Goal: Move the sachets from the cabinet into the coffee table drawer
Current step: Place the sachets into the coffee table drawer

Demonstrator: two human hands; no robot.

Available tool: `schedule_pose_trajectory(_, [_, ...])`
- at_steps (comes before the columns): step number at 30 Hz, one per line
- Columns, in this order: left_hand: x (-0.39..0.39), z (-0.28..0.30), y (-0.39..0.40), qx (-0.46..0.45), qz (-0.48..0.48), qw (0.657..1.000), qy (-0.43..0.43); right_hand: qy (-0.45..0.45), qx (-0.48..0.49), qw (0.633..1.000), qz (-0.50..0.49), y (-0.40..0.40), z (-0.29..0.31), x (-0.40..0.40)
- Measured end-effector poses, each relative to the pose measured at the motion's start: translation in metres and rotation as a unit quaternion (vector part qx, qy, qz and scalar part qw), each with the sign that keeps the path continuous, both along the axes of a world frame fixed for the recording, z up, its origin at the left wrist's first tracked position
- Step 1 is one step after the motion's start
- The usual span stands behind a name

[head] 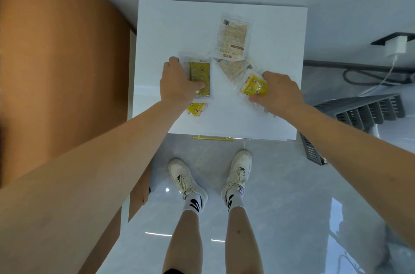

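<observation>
Both hands are set on sachets on the white bench (170, 26): the left hand (177, 81) is curled over a yellow sachet (199, 76) whose long axis runs away from the body, and the right hand (280, 91) pinches a tilted yellow sachet (253, 87). A third yellow sachet (196, 109) peeps out nearest, under the left wrist. Farther off, between the hands, two pale sachets (233, 38) overlap. Nothing is seen to bar a lift.

- Yellow sachet (200, 76): its left part hidden under my left hand (177, 81).
- Second yellow sachet (197, 109): mostly covered by my left wrist.
- Right yellow sachet (253, 87): near edge hidden by my right hand (280, 93).
- Pale sachet (235, 70): top overlapped by another pale sachet (232, 38); print too small to read.
- Gold handle (213, 138): only an edge shows below the cabinet top (175, 26).
</observation>
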State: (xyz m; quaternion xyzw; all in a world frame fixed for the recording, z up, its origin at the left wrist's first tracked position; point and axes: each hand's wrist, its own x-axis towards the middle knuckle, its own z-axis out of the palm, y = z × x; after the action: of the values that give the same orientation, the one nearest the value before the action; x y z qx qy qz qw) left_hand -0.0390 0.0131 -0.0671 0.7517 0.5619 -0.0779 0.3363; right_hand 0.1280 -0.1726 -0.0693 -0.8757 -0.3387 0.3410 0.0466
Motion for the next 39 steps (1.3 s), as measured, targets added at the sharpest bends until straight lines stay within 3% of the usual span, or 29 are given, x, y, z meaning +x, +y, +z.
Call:
schedule_pose_trajectory(4, [-0.006, -0.001, 0.003, -0.067, 0.071, 0.991, -0.092, 0.049, 0.036, 0.993, -0.099, 0.002, 0.004, 0.002])
schedule_pose_trajectory(14, [-0.05, 0.012, 0.007, -0.145, 0.172, 0.946, -0.233, 0.194, 0.135, 0.926, -0.294, 0.0, 0.019, -0.024])
schedule_pose_trajectory(24, [-0.107, 0.064, -0.014, -0.199, 0.247, 0.904, -0.285, 0.221, 0.116, 0.917, -0.31, 0.002, 0.06, -0.081])
schedule_pose_trajectory(34, [-0.125, 0.05, -0.021, -0.237, 0.239, 0.905, -0.26, 0.239, 0.148, 0.899, -0.337, 0.009, 0.043, -0.095])
schedule_pose_trajectory(39, [-0.144, 0.088, -0.02, -0.23, 0.244, 0.899, -0.282, 0.25, 0.157, 0.904, -0.309, 0.02, 0.079, -0.113])
